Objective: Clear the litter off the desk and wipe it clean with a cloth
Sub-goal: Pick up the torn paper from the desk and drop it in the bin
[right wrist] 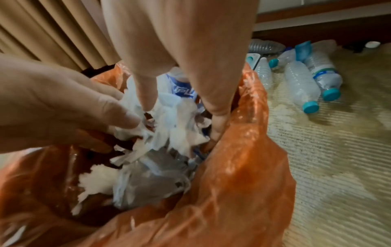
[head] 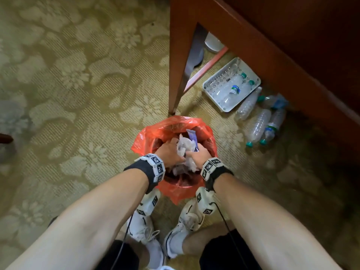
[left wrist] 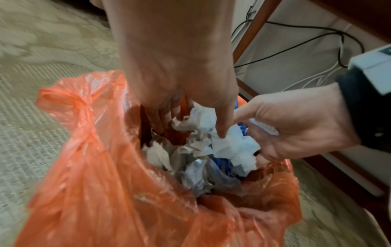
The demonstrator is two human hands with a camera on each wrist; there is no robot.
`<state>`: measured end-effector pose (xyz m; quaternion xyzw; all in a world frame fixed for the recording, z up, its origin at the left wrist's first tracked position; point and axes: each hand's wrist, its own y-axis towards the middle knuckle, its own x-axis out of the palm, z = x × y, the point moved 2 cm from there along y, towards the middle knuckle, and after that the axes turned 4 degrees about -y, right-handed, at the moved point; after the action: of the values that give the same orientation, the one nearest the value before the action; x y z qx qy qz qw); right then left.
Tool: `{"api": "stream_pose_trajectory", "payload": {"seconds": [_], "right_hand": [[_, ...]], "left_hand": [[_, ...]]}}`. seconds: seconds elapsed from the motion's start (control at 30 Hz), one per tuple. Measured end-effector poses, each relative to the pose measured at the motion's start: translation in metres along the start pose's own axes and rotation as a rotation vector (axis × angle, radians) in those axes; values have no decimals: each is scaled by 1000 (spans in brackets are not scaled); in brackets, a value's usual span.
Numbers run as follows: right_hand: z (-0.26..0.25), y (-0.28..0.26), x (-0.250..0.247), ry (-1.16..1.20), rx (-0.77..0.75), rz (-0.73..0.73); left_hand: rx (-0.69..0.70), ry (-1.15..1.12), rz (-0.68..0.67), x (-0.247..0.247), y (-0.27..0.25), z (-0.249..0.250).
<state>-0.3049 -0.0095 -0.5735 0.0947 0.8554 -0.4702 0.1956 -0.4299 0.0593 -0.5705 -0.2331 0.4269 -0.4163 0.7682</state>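
A bin lined with an orange plastic bag (head: 175, 124) (left wrist: 95, 167) (right wrist: 243, 167) stands on the carpet by the desk leg, stuffed with litter. Both my hands reach into its mouth. My left hand (head: 173, 149) (left wrist: 190, 127) (right wrist: 118, 127) points down with straight fingers, touching the crumpled white tissue (head: 185, 147) (left wrist: 232, 147) (right wrist: 173, 127). My right hand (head: 194, 152) (left wrist: 253, 137) (right wrist: 182, 120) grips the tissue wad between thumb and fingers. A blue-printed wrapper (head: 191, 134) (right wrist: 182, 86) sticks up behind the wad. Grey plastic lies deeper in the bag.
The red-brown desk leg (head: 181, 75) rises just beyond the bin. A white basket (head: 227, 109) with bottles sits under the desk, and several loose plastic bottles (head: 259, 125) (right wrist: 302, 86) lie beside it. Cables (left wrist: 296, 46) hang by the wall. My shoes (head: 185, 221) touch the bin's near side.
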Motion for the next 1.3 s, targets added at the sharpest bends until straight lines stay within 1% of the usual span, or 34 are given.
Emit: {"api": "stream_pose_trajectory", "payload": {"seconds": [0.13,0.23,0.37,0.47,0.57,0.7,0.8,0.87,0.97,1.07,1.2,1.3], "right_hand": [[-3,-22,-11,134,16,11],[-13,-51,-26,142,8,3],[-33,-106,-52,118,15,54],[-55,-157,-80,112,20,106],[-84,-216,-115,3,-8,108],[-121,-292,-157,-130,-23,190],[-142,-339,-180,-226,-53,224],[-154,-362,-197,-296,-84,255],[-170,-387,-234,-314,-105,314],[-174,-408,-278,-336,-112,374],[-168,-428,-338,-314,-90,441],[-152,-439,-381,-265,-66,511]], "left_hand": [[-18,8,-16,-5,-20,3],[-11,19,-14,-17,-50,15],[19,80,8,-47,-104,38],[67,151,44,-83,-155,67],[111,216,70,-123,-203,104],[164,243,95,-167,-265,156],[228,299,127,-192,-300,196],[277,331,138,-207,-315,226],[355,380,151,-231,-326,276],[432,423,169,-243,-334,321],[510,467,175,-242,-342,378],[567,513,151,-227,-340,421]]}}
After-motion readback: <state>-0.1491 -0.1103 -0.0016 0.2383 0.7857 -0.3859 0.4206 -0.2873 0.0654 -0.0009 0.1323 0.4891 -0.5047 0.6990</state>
